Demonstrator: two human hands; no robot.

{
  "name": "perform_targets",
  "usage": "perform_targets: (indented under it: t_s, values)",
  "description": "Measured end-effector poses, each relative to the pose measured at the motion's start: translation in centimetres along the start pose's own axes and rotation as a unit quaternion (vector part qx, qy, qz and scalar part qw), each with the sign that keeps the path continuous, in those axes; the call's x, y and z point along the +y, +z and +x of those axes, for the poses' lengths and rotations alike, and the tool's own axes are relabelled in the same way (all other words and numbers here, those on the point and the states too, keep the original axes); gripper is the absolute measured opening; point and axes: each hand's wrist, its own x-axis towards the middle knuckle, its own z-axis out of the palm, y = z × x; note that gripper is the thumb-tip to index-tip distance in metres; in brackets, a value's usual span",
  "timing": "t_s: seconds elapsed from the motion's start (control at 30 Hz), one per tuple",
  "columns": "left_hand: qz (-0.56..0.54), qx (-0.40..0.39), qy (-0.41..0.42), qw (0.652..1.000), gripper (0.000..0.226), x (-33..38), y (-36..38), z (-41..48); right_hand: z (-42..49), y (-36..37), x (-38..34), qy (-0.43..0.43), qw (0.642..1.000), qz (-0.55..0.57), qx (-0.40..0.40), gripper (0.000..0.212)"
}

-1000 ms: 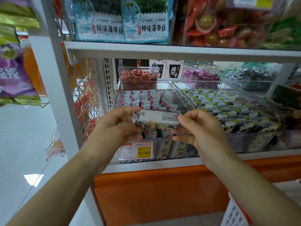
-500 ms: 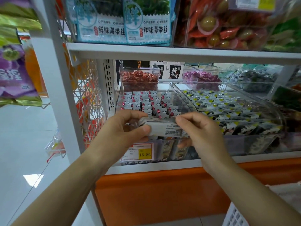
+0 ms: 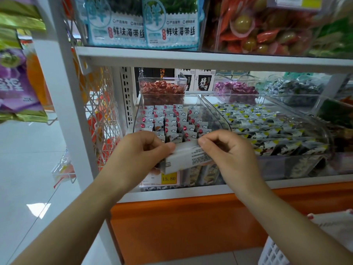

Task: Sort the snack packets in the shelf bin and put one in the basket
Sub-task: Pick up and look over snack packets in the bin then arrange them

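Both hands meet in front of the shelf bin (image 3: 139,113), a clear-walled tray on the lower shelf (image 3: 191,190); between them they hold one snack packet (image 3: 185,159), its white back with fine print turned toward the camera and its left end tilted lower than its right; the left hand (image 3: 139,155) has its fingers curled behind the packet and its thumb pressed along the upper left edge; the right hand (image 3: 231,157) pinches the upper right edge between thumb and bent forefinger, the other fingers folded in toward the palm; the packet hangs just before the bin's front wall, above a yellow price label (image 3: 168,178); inside the bin, small white packets with red dots (image 3: 172,119) stand on edge in close rows; just to the right a second clear bin (image 3: 324,131) holds packets marked in black and yellow (image 3: 257,121); on the shelf above stand pale blue seaweed packs (image 3: 170,25); the basket (image 3: 271,253), white and slotted, shows only as a corner at the lower right, well apart from the hands and below the orange base panel (image 3: 191,226)
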Motion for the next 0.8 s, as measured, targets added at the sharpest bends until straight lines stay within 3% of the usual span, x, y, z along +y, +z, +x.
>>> perform_targets:
  t_s: [0.3, 0.47, 0.63, 0.7, 0.8]
  values:
    - [0.006, 0.002, 0.045, 0.999, 0.021, 0.2, 0.4, -0.2, 0.0, 0.2, 0.2, 0.082, 0.993, 0.078, 0.029, 0.014]
    - [0.100, -0.021, 0.100, 0.990, 0.035, 0.4, 1.5, -0.8, 0.0, -0.2, 0.4, 0.167, 0.970, 0.172, 0.051, 0.021]
    - [0.102, 0.015, 0.107, 0.989, 0.016, 0.0, 1.4, -0.5, 0.3, -0.2, 0.3, 0.194, 0.921, 0.335, 0.031, 0.016]
    - [0.085, 0.024, 0.096, 0.991, 0.005, -0.1, 1.1, -0.3, 0.1, -0.1, 0.4, 0.166, 0.935, 0.313, -0.014, 0.035]
    - [0.086, 0.028, 0.090, 0.992, 0.004, -0.1, 1.2, -0.1, -0.4, 0.4, 0.5, 0.110, 0.980, 0.159, -0.050, 0.049]
